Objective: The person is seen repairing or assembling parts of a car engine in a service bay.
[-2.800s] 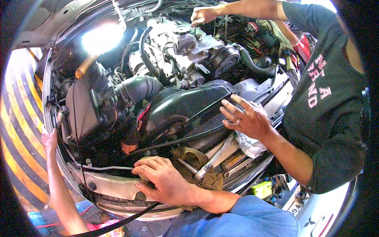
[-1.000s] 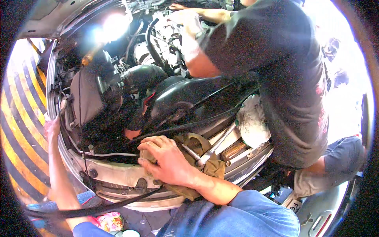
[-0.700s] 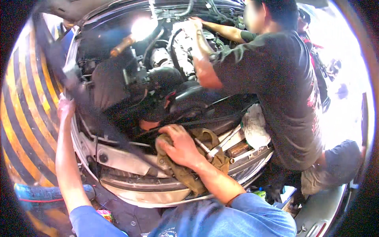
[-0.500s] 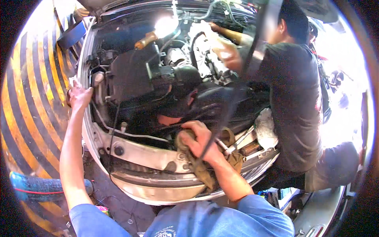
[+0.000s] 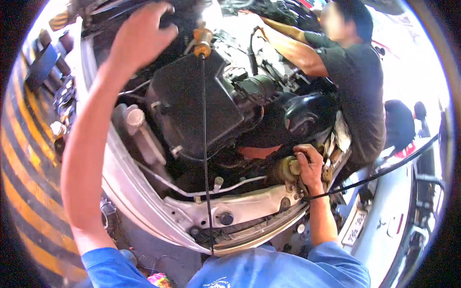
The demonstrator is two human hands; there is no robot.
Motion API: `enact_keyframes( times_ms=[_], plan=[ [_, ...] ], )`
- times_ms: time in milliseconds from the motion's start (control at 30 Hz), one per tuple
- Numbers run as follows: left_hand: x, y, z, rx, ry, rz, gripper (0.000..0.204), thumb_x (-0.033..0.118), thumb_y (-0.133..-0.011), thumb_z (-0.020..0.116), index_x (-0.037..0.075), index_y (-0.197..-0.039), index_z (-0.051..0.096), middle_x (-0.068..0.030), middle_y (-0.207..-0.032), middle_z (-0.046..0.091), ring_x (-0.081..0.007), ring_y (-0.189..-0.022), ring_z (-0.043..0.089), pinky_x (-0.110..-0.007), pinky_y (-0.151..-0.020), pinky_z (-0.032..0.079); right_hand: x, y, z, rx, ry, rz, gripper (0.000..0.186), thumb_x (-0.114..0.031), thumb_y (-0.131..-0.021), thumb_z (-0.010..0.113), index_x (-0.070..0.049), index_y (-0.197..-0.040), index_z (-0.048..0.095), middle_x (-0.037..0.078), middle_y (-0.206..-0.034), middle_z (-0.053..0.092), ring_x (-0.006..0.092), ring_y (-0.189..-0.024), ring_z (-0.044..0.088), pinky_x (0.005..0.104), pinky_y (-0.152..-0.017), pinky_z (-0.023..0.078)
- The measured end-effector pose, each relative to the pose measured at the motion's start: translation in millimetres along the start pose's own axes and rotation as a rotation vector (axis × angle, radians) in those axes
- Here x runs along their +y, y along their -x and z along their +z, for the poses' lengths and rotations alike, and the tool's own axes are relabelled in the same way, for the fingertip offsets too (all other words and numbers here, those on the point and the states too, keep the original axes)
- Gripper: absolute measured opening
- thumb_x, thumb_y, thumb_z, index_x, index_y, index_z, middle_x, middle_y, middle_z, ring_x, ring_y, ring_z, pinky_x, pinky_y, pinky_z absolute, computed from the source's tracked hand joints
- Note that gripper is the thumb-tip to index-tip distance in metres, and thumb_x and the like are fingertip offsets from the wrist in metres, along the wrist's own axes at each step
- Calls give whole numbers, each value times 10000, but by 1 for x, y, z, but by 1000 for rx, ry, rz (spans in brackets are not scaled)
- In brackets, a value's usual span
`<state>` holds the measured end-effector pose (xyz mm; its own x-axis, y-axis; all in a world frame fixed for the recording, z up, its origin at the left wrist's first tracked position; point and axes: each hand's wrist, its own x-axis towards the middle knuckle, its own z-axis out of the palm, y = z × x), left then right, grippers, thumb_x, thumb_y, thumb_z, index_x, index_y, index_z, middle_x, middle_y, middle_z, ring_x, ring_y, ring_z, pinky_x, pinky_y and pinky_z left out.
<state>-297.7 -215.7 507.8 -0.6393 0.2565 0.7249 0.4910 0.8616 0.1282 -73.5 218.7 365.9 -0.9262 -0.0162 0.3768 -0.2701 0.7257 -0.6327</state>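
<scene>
Open engine bay (image 5: 201,120), yellow-black striped floor (image 5: 24,182) left of it. Left hand (image 5: 141,36) spread open above; right hand (image 5: 307,165) gripping a tan rag (image 5: 288,169) at its front edge.

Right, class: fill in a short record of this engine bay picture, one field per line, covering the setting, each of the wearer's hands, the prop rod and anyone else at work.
setting: open engine bay of a car, seen from above the front edge
left hand: raised high, fingers spread, holding nothing that shows
right hand: closed on an olive rag at the front right of the bay
prop rod: thin dark rod, standing upright from the front panel
co-worker: leans in from the right, arm reaching into the engine
</scene>
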Motion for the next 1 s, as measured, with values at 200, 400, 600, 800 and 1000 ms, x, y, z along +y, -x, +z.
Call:
enact_keyframes(
  times_ms=[200, 400, 600, 800, 1000],
  plan=[
    [-49, -30, 68, -158, -23, 122, 487, 204, -827, 647, 43, -1280, 562, -205, -1327, 562, -363, -1246, 526, -409, -1093, 382, 0, 5, 2, -1, 17, 138, 222, -143, -866, 607, 13, -1013, 664, 149, -964, 682, 278, -896, 662, 353, -824, 503],
    [24, -17, 16, -328, 89, 11, 557, 238, -827, 680, 6, -1318, 554, -158, -1241, 649, -272, -1114, 630, -378, -993, 460, 5, 14, -1, 33, 52, 145, 405, -343, -878, 605, 33, -1018, 657, 159, -983, 681, 258, -880, 657, 345, -810, 507],
    [20, -10, 43, -409, 163, -24, 557, 235, -825, 683, 16, -1321, 556, -159, -1242, 649, -275, -1117, 629, -382, -997, 459, 1, 5, 1, 11, 94, 113, 544, -488, -894, 590, 42, -997, 657, 171, -966, 684, 278, -869, 659, 359, -795, 511],
    [18, -9, 42, -456, 197, -77, 556, 233, -822, 688, 28, -1323, 558, -160, -1243, 649, -279, -1120, 628, -388, -1002, 458, 3, 5, 1, 21, 72, 127, 597, -546, -894, 588, 37, -1001, 663, 182, -977, 689, 296, -897, 662, 377, -826, 510],
    [2, 0, 44, -503, 239, -131, 557, 230, -819, 692, 40, -1326, 561, -161, -1244, 648, -283, -1123, 627, -393, -1007, 458, 4, 8, 1, 6, 77, 137, 663, -604, -888, 569, 45, -989, 658, 172, -962, 675, 268, -887, 647, 362, -810, 496]
  ],
)
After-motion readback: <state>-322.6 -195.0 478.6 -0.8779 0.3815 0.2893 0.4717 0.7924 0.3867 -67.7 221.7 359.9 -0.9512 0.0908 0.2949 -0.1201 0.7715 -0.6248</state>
